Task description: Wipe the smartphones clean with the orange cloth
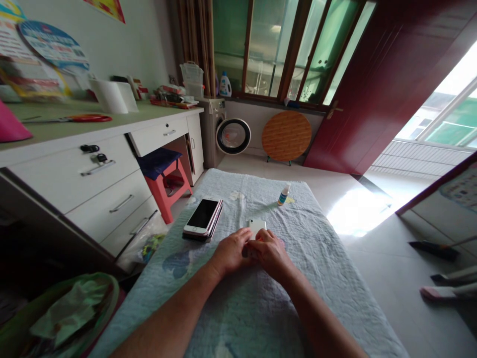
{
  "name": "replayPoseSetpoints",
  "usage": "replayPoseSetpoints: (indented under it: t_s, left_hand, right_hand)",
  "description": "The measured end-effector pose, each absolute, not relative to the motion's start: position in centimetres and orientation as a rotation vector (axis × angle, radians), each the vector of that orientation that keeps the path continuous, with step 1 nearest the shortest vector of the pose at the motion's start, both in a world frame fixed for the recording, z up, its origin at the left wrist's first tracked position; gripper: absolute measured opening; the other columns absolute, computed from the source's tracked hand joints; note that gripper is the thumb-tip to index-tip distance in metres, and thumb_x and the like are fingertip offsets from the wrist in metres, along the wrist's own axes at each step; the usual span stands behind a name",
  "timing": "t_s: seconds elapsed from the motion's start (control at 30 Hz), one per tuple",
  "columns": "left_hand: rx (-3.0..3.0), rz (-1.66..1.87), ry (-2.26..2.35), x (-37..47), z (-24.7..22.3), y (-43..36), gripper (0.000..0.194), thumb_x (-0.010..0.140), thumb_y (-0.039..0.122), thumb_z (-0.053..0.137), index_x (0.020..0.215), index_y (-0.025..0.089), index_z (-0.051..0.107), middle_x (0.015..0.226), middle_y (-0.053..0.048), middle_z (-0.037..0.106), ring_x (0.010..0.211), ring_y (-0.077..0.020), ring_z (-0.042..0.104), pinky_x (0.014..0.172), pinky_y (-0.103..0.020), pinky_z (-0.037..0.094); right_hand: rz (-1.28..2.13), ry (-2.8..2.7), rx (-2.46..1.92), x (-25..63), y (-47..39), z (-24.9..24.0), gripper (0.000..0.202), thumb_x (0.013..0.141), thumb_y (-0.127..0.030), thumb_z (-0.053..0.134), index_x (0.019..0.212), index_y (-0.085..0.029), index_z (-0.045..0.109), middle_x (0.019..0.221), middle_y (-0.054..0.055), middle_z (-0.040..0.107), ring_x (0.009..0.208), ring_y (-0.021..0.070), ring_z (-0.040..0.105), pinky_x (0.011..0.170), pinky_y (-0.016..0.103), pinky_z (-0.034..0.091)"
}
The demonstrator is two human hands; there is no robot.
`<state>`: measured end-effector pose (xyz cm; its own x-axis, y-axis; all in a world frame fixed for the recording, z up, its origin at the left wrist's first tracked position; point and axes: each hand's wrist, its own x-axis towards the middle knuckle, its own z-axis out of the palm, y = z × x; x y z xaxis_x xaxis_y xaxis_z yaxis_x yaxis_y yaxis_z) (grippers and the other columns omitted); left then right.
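A white smartphone lies back up on the cloth-covered table, its camera corner pointing away from me. My left hand grips its left edge with the fingers closed. From the right, my right hand curls over the lower part of the phone, fingertips pressed together on it; whether they pinch anything small is hidden. To the left sits a stack of smartphones, the top one white with a dark screen facing up. Farther off on the right stands a small spray bottle with an orange and blue label.
A pale blue quilted cloth covers the table. On the left are a desk with drawers, a red stool and a waste bin. Behind stand a washing machine with its door open and a round folded tabletop.
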<state>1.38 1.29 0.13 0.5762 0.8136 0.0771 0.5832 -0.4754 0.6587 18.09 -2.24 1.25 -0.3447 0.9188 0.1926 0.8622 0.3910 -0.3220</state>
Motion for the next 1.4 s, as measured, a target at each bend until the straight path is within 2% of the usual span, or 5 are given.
replayPoseSetpoints:
  t_s: [0.17, 0.47, 0.67, 1.07, 1.4]
  left_hand:
    - [2.203, 0.531, 1.110, 1.4, 0.4, 1.2, 0.071, 0.064, 0.037, 0.079, 0.128, 0.019, 0.055, 0.141, -0.014, 0.050, 0.129, -0.0299, 0.048, 0.109, -0.039, 0.037]
    - [2.174, 0.616, 1.021, 1.3, 0.5, 1.2, 0.068, 0.065, 0.032, 0.077, 0.128, 0.022, 0.053, 0.136, -0.009, 0.054, 0.123, -0.0275, 0.054, 0.105, -0.034, 0.042]
    - [2.162, 0.604, 1.068, 1.3, 0.5, 1.3, 0.068, 0.064, 0.035, 0.077, 0.125, 0.017, 0.055, 0.135, -0.012, 0.055, 0.121, -0.0296, 0.055, 0.105, -0.035, 0.042]
    - [2.106, 0.633, 1.022, 1.1, 0.4, 1.4, 0.073, 0.059, 0.030, 0.082, 0.126, 0.024, 0.053, 0.132, -0.007, 0.057, 0.115, -0.0274, 0.058, 0.101, -0.034, 0.044]
    - [2.112, 0.641, 1.007, 1.1, 0.1, 1.6, 0.081, 0.060, 0.033, 0.082, 0.133, 0.024, 0.047, 0.133, -0.008, 0.055, 0.117, -0.0283, 0.056, 0.102, -0.036, 0.043]
  right_hand:
    - [0.145, -2.303, -1.556, 18.0, -1.9, 0.7, 0.013, 0.086, -0.022, 0.062, 0.093, -0.025, 0.073, 0.092, 0.004, 0.056, 0.084, 0.0170, 0.046, 0.069, 0.027, 0.033]
    - [0.245, -2.393, -1.435, 17.0, -1.8, 0.9, 0.010, 0.084, -0.021, 0.066, 0.085, -0.027, 0.075, 0.093, 0.004, 0.054, 0.087, 0.0178, 0.042, 0.075, 0.031, 0.032]
    - [0.320, -2.418, -1.400, 17.1, -2.0, 0.8, 0.010, 0.083, -0.018, 0.066, 0.083, -0.025, 0.074, 0.092, 0.004, 0.051, 0.088, 0.0173, 0.042, 0.076, 0.030, 0.033]
    - [0.076, -2.365, -1.643, 17.1, -1.3, 1.3, 0.009, 0.085, -0.027, 0.064, 0.093, -0.027, 0.069, 0.106, 0.005, 0.053, 0.096, 0.0206, 0.041, 0.077, 0.031, 0.032]
    - [0.125, -2.392, -1.588, 17.0, -1.0, 0.5, 0.014, 0.082, -0.027, 0.066, 0.095, -0.026, 0.069, 0.104, 0.006, 0.054, 0.096, 0.0222, 0.042, 0.080, 0.034, 0.034]
